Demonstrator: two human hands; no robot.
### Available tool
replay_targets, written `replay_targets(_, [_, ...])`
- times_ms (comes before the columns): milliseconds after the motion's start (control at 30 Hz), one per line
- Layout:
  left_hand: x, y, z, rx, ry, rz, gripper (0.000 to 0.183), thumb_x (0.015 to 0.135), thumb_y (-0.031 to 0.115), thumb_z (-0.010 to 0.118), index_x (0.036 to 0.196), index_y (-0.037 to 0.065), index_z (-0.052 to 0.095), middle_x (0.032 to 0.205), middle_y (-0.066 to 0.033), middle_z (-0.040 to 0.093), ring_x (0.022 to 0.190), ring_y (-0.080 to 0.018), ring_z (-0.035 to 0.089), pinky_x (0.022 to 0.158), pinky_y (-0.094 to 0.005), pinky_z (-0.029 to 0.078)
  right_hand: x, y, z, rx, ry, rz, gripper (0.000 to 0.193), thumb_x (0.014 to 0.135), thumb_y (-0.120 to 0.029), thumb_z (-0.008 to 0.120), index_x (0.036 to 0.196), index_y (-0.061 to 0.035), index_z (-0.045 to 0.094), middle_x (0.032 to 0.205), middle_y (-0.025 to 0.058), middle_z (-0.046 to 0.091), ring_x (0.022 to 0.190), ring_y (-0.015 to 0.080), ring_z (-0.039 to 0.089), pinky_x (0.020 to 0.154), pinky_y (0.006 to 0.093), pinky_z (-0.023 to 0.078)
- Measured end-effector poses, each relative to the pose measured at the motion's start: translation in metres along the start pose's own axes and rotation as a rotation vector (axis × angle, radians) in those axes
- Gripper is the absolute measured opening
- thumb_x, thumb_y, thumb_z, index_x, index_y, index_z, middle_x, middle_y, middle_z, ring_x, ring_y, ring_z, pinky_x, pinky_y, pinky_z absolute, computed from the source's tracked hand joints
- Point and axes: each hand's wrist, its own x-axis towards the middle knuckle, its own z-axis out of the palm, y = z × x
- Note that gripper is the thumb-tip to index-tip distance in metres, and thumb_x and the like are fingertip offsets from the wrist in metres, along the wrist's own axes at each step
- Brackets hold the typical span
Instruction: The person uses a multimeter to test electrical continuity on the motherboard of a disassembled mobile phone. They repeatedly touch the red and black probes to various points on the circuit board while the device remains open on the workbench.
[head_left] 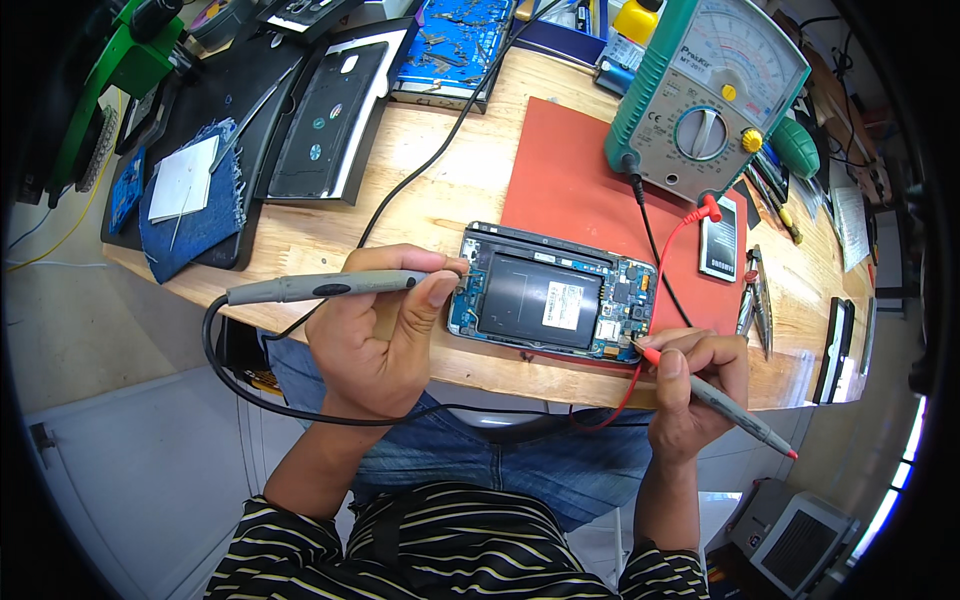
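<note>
An opened smartphone [515, 300] lies near the table's front edge, its circuit board and black battery bay showing. My left hand [375, 345] pinches a grey test probe [310, 287] with a black cable; its tip is at the phone's left end, partly hidden by my fingers. In my right hand [690, 390] is a grey and red test probe [745, 418], its tip at the lower right corner of the phone's board. Behind the phone stands a green and grey analog multimeter [690, 120], with black and red leads plugged into it.
A red mat [560, 160] lies under the multimeter. Beside it are a phone battery [720, 240] and tweezers [762, 300]. At the left sit a phone housing in a box [325, 130] and a denim scrap [190, 235] with white paper. A black cable [430, 150] crosses the wooden table.
</note>
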Motion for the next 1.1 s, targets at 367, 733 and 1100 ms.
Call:
replay_targets(367, [-0.0001,-0.0012,0.0006,-0.003,0.009,0.007,0.012,0.088,-0.001,0.063,0.097,-0.007,0.058,0.087,-0.0134,0.067,0.081,-0.0174,0.068,0.071,-0.0243,0.054,0.0007,-0.0003,-0.0002,0.002,-0.005,-0.008,0.017,0.086,0.002,0.060,0.084,-0.0007,0.043,0.072,0.0149,0.060,0.072,0.0225,0.063,0.070,0.0325,0.052])
replay_targets(733, [-0.0037,-0.0001,0.0002,0.040,0.024,-0.061,0.011,0.089,0.000,0.061,0.099,-0.005,0.057,0.093,-0.0117,0.064,0.083,-0.0152,0.064,0.074,-0.0229,0.050,0.0035,0.0030,-0.0008,0.020,0.040,-0.007,0.017,0.085,0.006,0.061,0.086,-0.0003,0.045,0.072,0.0111,0.059,0.077,0.0213,0.065,0.071,0.0309,0.053])
replay_targets(1100, [-0.0063,-0.0034,-0.0012,0.018,0.018,-0.072,0.012,0.090,0.002,0.060,0.100,-0.005,0.057,0.093,-0.0111,0.063,0.084,-0.0151,0.064,0.075,-0.0223,0.050,0.0063,0.0022,0.0011,0.042,0.015,-0.020,0.018,0.085,0.005,0.062,0.086,-0.0001,0.045,0.072,0.0104,0.059,0.073,0.0176,0.064,0.067,0.0280,0.053])
